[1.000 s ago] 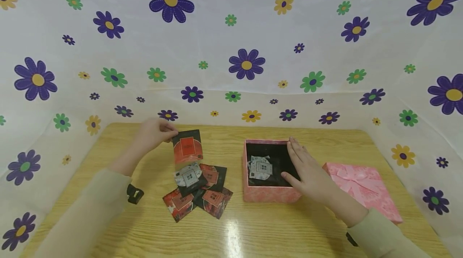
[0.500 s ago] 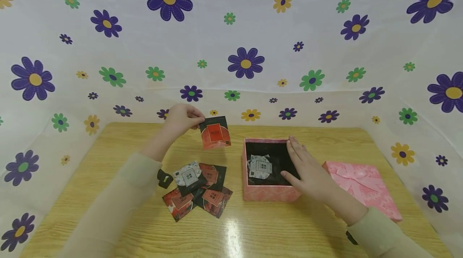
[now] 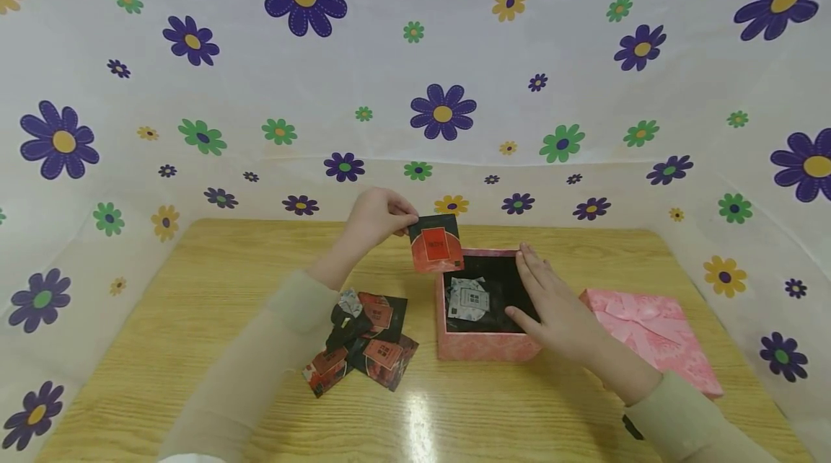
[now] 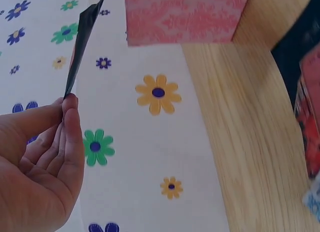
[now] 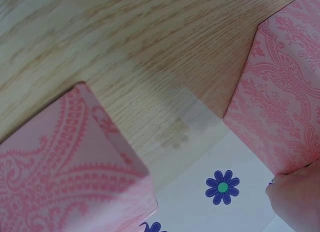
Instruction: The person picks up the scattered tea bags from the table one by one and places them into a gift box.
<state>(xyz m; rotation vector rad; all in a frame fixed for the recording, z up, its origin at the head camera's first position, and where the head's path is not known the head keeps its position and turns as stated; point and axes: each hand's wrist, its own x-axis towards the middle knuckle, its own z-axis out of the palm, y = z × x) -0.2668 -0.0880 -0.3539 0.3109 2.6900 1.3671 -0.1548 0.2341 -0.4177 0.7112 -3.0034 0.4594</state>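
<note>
Between thumb and fingertips, my left hand [image 3: 379, 216] pinches a flat red-and-black sachet [image 3: 436, 244] by its upper left corner. The sachet hangs just beyond the left back corner of an open pink box [image 3: 487, 347], overlapping its rim in the head view. Edge-on in the left wrist view, the same sachet [image 4: 82, 46] rises from the fingertips of the left hand [image 4: 50, 157]. My right hand [image 3: 558, 315] rests on the box's right rim, its fingers straight and its thumb over the opening. Inside the black-lined box lie grey-white sachets [image 3: 469, 301], at the left.
Several red, black and grey sachets [image 3: 386, 358] lie overlapping left of the box, partly hidden by the left wrist. The pink lid [image 3: 656, 340] with a ribbon bow lies at the right. A flowered cloth [image 3: 363, 73] stands behind the wooden table [image 3: 214, 254].
My left hand has lifted the red-and-black sachet from above the pile and carried it right to the box. The right hand has stayed on the box rim.
</note>
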